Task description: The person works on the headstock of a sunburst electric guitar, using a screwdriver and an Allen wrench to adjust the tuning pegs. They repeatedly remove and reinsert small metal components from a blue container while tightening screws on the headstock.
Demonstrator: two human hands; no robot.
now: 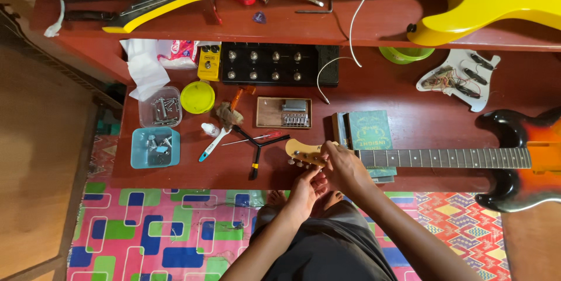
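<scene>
The guitar headstock [304, 152], pale wood with small tuners along its lower edge, lies at the near edge of the red-brown surface [409, 126], and both hands work on it. The right hand [345, 167] lies over the spot where the headstock meets the neck [444, 158], its grip closed down on the wood. The left hand [308, 186] comes up from below the headstock with fingers curled at the tuners; whether it pinches a peg or only touches it, I cannot tell.

Right of the headstock the dark fretboard runs to the sunburst guitar body [526, 158]. Under the neck, just right of the headstock, a stack of green books [368, 132] props it up. Left of the headstock lie a black three-armed wrench [257, 146] and a thin red-handled screwdriver [257, 137]. Beyond the headstock sits a wooden box with a metal bridge [284, 112]. Farther left stand a blue tray of small parts [155, 147] and a clear tub of screws [160, 110].

The headstock overhangs the near edge, so a loosened part could drop onto the patterned mat [163, 228]. A hard twist could also shift the neck off the books
</scene>
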